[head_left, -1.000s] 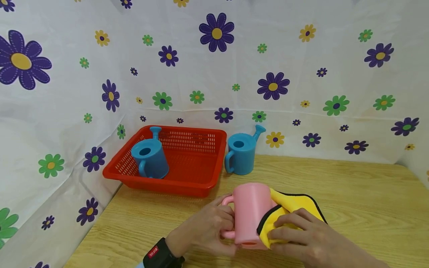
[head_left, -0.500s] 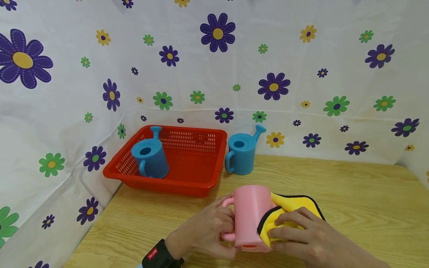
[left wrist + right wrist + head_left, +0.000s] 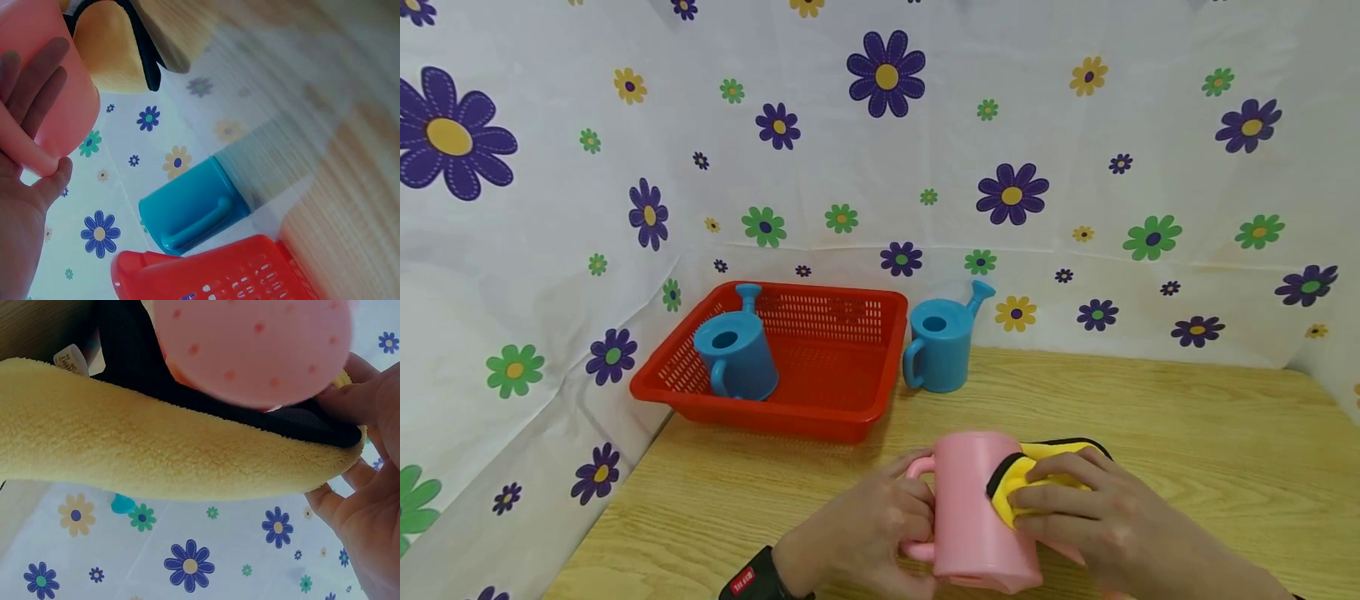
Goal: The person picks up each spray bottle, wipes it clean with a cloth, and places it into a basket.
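Note:
My left hand (image 3: pixel 865 525) grips the handle of a pink watering can (image 3: pixel 973 508), which is tilted above the table. In the left wrist view, the fingers of this hand (image 3: pixel 25 212) pass through the handle and lie along the can's wall. My right hand (image 3: pixel 1112 517) pinches a yellow cloth (image 3: pixel 1013 492) with black edging and presses it to the can's right side. The right wrist view shows the can's dotted sprinkler head (image 3: pixel 256 350) beside the fluffy cloth (image 3: pixel 125 425). Part of the spout is hidden behind my right hand.
A red basket (image 3: pixel 820 423) stands at the back left with a blue watering can (image 3: pixel 741 358) leaning in it. Another blue watering can (image 3: pixel 942 350) stands upright to its right. Flowered white sheeting (image 3: pixel 820 167) rises behind the wooden table (image 3: pixel 1187 433).
The pink watering can has come nearer to me and slightly right, with my left hand on it. The cloth now lies higher on its side, and less of the cloth shows behind the can.

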The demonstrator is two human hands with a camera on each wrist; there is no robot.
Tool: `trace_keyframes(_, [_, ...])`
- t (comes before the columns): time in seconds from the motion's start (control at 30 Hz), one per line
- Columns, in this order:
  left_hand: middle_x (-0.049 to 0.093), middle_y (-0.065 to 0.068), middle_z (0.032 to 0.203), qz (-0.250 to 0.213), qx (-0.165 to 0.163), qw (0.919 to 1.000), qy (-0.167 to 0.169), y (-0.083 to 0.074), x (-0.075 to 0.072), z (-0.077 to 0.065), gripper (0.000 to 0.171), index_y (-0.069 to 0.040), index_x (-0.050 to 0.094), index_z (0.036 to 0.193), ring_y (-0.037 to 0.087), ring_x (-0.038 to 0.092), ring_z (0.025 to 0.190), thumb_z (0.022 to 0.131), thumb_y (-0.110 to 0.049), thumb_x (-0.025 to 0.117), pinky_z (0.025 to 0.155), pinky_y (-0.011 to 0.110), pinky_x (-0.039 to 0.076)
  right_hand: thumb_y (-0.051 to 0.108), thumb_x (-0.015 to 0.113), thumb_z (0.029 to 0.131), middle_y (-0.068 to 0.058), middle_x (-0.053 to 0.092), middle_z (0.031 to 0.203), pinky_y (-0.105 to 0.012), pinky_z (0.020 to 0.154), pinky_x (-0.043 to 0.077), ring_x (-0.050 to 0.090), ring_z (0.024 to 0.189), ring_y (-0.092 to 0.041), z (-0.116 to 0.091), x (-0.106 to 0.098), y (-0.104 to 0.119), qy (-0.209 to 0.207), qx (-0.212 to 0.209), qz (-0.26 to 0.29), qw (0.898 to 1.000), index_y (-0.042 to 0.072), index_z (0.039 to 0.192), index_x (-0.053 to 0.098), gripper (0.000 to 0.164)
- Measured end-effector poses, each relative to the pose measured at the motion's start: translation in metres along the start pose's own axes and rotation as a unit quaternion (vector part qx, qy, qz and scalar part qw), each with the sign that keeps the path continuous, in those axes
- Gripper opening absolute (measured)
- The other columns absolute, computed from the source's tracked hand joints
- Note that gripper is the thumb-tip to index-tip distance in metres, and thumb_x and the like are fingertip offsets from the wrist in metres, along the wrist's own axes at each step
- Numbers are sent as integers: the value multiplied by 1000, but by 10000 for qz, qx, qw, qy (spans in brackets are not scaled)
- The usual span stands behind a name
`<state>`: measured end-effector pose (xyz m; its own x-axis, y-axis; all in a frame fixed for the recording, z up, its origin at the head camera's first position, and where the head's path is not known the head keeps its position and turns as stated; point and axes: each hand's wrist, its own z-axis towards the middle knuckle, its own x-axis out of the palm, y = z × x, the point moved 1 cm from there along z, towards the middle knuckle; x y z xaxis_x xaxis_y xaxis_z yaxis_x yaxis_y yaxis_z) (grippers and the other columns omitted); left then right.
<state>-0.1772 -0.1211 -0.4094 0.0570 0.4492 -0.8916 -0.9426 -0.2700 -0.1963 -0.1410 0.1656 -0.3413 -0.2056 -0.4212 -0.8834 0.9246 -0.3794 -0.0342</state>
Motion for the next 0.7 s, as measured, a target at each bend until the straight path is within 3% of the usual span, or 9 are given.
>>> trace_keyframes(0.1, [54,-15,69,18,1,9999,132,-3,0,0,28,-23,61,68,-4,57,89,87,-39,74,122,41,35,45,70,94,16,69,123,-28,98,50,59,114,-13,-1,1,-5,-104,-60,20,9999,32,119,69,27])
trace_keyframes(0.23, [58,-18,77,-106,-47,9994,318,-7,0,0,28,-26,67,81,-7,56,93,92,-52,68,122,45,35,44,52,104,13,73,117,-19,105,40,61,110,-15,-2,5,-14,-544,-232,-201,9980,27,113,74,29])
trace_keyframes(0.33, [63,-21,84,-263,-155,9983,487,-8,1,-1,30,-28,71,92,-8,56,97,94,-57,65,122,44,36,41,37,109,11,75,113,-20,101,46,63,106,-16,-2,10,-20,-818,-202,-339,9959,24,107,76,43])
trace_keyframes(0.57, [63,-21,85,-141,-66,9982,587,-10,3,-1,30,-26,71,95,-7,56,97,97,-55,61,118,36,40,32,30,112,10,76,107,-26,87,51,65,102,-15,-5,15,-31,-1090,-63,-610,9922,23,101,78,50])
trace_keyframes(0.7, [62,-20,84,-121,-70,9983,566,-10,4,-1,30,-27,70,94,-7,56,96,97,-56,61,117,36,42,31,28,111,8,76,105,-28,87,52,64,101,-18,-7,16,-36,-1098,22,-673,9917,22,103,78,51])
